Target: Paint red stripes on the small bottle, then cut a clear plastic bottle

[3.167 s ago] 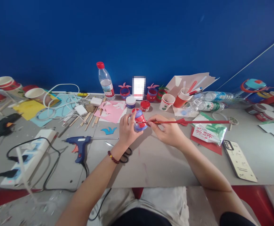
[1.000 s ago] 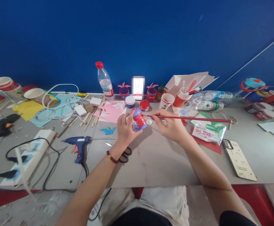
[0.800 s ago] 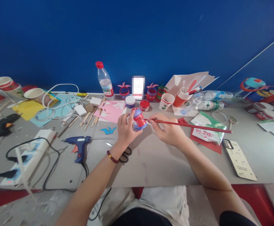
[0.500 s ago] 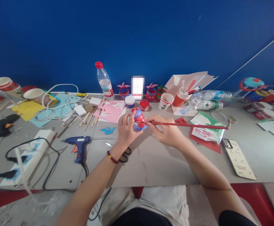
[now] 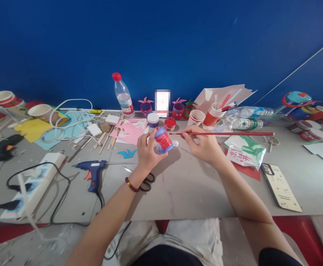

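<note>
My left hand grips a small plastic cup, tilted, with a red painted middle and blue-violet bands at both ends. My fingers cover its left side. In my right hand is a long red paintbrush, pinched near its bristle end and lying almost level. Its tip points left, just off the cup's upper right side. Behind the cup stand an open jar of red paint and a white-lidded jar of blue paint. A small white round piece lies on the table right of the cup.
Scissors lie beside my left wrist, with a blue glue gun further left. A water bottle and a paper cup stand at the back. A phone rests at right, a power strip at left.
The brush has lifted from the cup's red middle and moved up and right, its handle now nearly level. The cup has turned slightly, showing more red. The white round piece has come into view.
</note>
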`<state>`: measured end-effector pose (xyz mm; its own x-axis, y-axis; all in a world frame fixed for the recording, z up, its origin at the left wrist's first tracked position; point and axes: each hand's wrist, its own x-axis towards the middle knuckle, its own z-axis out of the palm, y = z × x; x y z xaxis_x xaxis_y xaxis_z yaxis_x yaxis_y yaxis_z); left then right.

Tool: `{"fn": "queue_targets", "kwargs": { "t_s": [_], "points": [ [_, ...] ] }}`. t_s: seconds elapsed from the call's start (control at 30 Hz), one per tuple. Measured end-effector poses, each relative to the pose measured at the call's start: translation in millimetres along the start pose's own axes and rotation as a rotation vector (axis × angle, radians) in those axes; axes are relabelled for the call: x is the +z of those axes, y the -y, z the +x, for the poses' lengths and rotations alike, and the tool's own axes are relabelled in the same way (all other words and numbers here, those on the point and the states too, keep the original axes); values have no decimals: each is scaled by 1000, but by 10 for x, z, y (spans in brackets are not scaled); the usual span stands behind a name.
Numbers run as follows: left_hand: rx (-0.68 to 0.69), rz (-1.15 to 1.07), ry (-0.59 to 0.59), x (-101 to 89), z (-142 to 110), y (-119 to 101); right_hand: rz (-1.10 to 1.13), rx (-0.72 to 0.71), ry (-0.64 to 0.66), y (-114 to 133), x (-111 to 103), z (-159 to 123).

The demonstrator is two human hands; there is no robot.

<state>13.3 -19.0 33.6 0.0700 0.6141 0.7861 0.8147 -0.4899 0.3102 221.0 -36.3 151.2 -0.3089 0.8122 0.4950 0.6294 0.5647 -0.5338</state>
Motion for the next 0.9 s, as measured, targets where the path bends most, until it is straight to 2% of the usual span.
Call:
{"fn": "queue_targets", "kwargs": {
  "t_s": [0.2,0.37,0.63,0.9],
  "points": [
    [1,14,2,-7,5,-6,10,9,33,-40,15,2],
    [14,28,-7,2,16,-10,3,5,80,52,71,-78],
    [-16,43,55,32,-22,-34,-26,-49,193,207,222,-196],
    [43,33,-6,33,-16,-5,-33,-35,145,224,169,-129]
  ]
}}
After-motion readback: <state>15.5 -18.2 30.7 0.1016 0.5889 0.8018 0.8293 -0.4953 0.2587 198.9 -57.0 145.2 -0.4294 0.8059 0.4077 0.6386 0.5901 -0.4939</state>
